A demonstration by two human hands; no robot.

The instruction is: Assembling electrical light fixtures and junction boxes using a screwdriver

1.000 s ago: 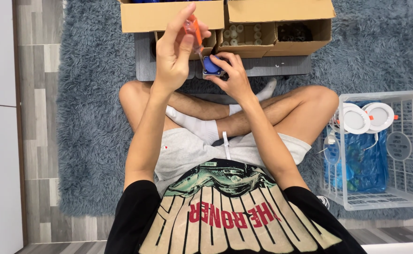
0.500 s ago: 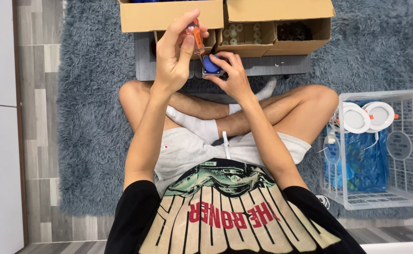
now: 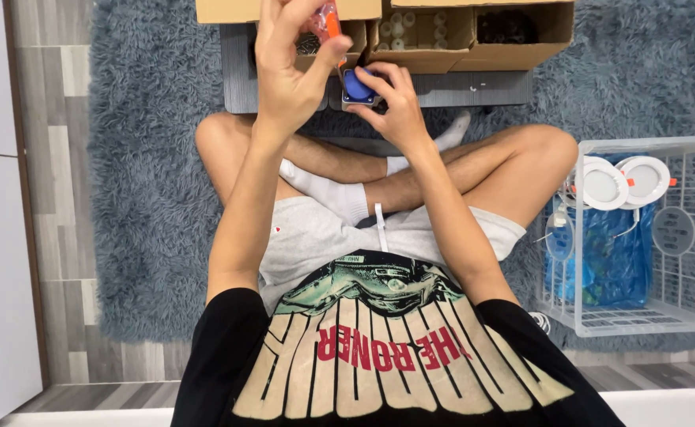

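Hands raised: left (image 3: 288, 67) pinching orange tool (image 3: 330, 22) above blue part (image 3: 356, 84), gripped by right (image 3: 395, 107).

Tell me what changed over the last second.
Very little moved. The left hand kept its grip on the orange tool, shifting it slightly lower and nearer the blue part in the right hand. Nothing was picked up or let go. The right hand, the cardboard boxes, the rug and the wire basket stayed as they were.
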